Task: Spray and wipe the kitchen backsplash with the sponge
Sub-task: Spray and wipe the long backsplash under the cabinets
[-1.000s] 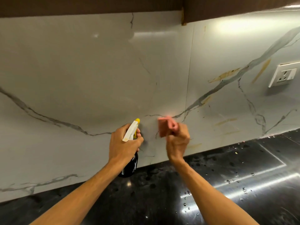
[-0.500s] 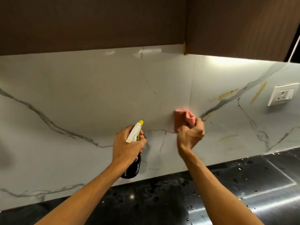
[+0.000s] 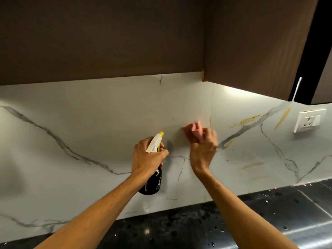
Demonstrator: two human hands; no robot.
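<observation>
Head view looks at the white marble-veined backsplash (image 3: 89,123), with both of your bare arms reaching up toward it. Your left hand (image 3: 147,159) is wrapped around the neck of a spray bottle (image 3: 152,182). The bottle's black body hangs below your fist, and its white trigger head with a yellow nozzle tip pokes out above your knuckles, aimed at the wall. Your right hand (image 3: 203,151) is clenched around a pink sponge (image 3: 195,131). The sponge is bunched up and lies against the backsplash just left of the vertical seam (image 3: 211,108) between two panels. It is blurred, so you cannot tell how much of its face lies flat on the wall. To the right of the seam, yellow-brown streaks (image 3: 245,121) lie along a grey vein, and another slanted streak sits closer to the white wall socket (image 3: 309,120). The sponge is well apart from those marks. Dark brown upper cabinets (image 3: 107,42) hang over the wall, and a strip of light glows under the right-hand one. Below, the black polished table (image 3: 251,221) runs along the foot of the backsplash, with water drops and small pale specks scattered on it.
</observation>
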